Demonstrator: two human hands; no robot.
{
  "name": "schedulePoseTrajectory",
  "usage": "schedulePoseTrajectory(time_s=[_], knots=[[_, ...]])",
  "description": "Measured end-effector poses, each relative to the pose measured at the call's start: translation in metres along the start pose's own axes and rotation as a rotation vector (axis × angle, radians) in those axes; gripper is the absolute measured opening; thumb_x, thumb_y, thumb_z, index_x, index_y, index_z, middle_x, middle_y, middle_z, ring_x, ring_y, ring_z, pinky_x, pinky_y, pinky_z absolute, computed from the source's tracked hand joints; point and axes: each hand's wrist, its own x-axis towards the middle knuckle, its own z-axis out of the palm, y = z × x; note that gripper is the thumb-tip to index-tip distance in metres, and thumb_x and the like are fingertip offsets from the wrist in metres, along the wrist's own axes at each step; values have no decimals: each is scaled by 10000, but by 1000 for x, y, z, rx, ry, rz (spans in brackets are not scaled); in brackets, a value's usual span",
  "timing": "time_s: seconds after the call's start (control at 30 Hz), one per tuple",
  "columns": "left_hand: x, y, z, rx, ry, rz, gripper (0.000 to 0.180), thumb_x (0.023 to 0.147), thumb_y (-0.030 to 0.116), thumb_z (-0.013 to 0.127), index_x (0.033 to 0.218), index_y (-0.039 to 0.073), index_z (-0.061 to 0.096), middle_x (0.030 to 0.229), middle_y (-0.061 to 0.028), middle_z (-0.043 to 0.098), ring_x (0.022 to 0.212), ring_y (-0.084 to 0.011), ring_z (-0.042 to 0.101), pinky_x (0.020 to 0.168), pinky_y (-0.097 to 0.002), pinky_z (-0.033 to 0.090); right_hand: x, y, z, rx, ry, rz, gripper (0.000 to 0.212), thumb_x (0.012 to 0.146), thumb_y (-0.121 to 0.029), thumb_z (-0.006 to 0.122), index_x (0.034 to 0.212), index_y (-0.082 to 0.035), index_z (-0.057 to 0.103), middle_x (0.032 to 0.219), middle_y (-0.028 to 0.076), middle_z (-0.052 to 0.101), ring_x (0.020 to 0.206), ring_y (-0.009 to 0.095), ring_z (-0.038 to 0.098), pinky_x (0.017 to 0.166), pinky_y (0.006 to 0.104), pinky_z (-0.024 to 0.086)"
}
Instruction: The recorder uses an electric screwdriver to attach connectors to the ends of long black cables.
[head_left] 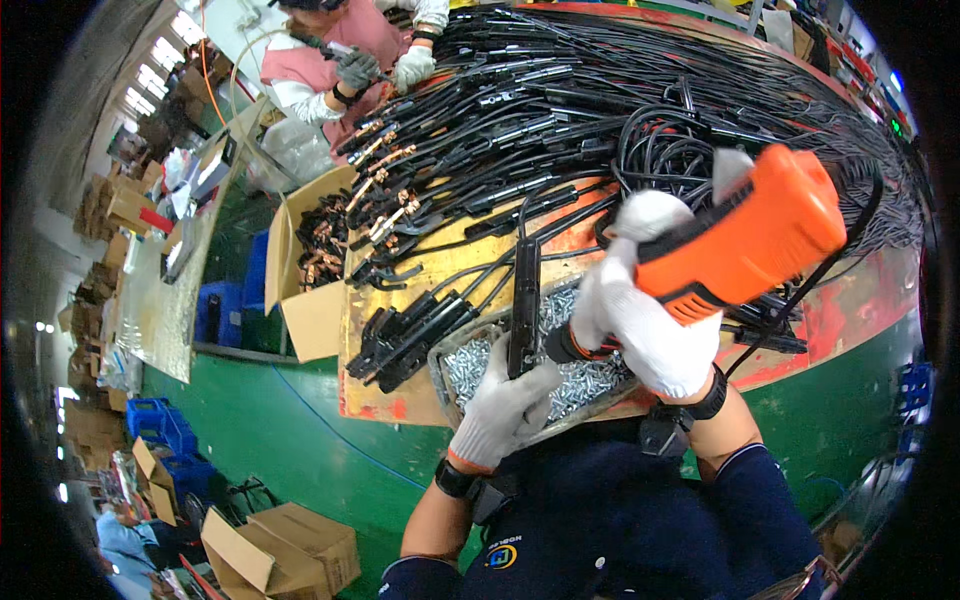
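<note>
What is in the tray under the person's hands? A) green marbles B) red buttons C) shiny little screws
C: the tray holds a heap of small silvery screws, right under the left hand gripping a black cable part and the right hand with the orange power screwdriver.

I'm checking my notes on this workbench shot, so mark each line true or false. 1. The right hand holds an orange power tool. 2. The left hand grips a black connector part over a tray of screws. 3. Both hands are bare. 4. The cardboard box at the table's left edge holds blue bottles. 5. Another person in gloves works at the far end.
1. True: the right hand grips the orange power tool.
2. True: the left hand holds the black connector part above the tray of screws.
3. False: both wear white gloves.
4. False: the cardboard box holds copper-tipped black parts.
5. True: the other person's gloved hands are there.
</note>
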Motion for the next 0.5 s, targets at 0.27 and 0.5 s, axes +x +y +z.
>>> schedulePoseTrajectory(time_s=[0.27, 0.5], knots=[[-27, 69, -86, 1081, 427, 375, 536, 770, 79, 732, 1271, 89, 540, 1069, -98, 689, 839, -224, 680, 733, -348, 534, -3, -20, -43, 366, 356, -149, 241, 955, -119, 544, 1153, -3, 470, 702, 17, 396, 538, 131, 422, 461, 278, 395], [-3, 71, -158, 1828, 392, 463, 560, 758, 34, 685, 1273, 227, 581, 909, -143, 650, 866, -381, 637, 765, -479, 507, -8, 33, -75, -29, 97, 484, 897, 916, -182, 679, 1576, -149, 72, 1283, 187, 483, 927, 254, 624, 768, 362, 544]])
